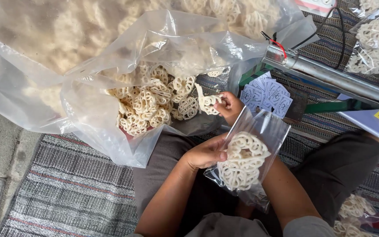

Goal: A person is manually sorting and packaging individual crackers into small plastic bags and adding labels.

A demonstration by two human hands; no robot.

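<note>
The left hand (205,153) pinches the open mouth of a small clear bag (251,149), which lies in the lap, already holding several pale lattice crackers. The right hand (230,105) is closed on one cracker (208,104) at the mouth of the large plastic sack (88,109) (far and left of the small bag). The bag's mouth opens toward the far side, facing the right hand, which is the nearer one to it. A stack of printed labels (266,94) lies just right of that hand.

Pale cream lattice crackers (154,105), clear plastic bag (259,131), grey-striped woven mat (66,188)
</note>
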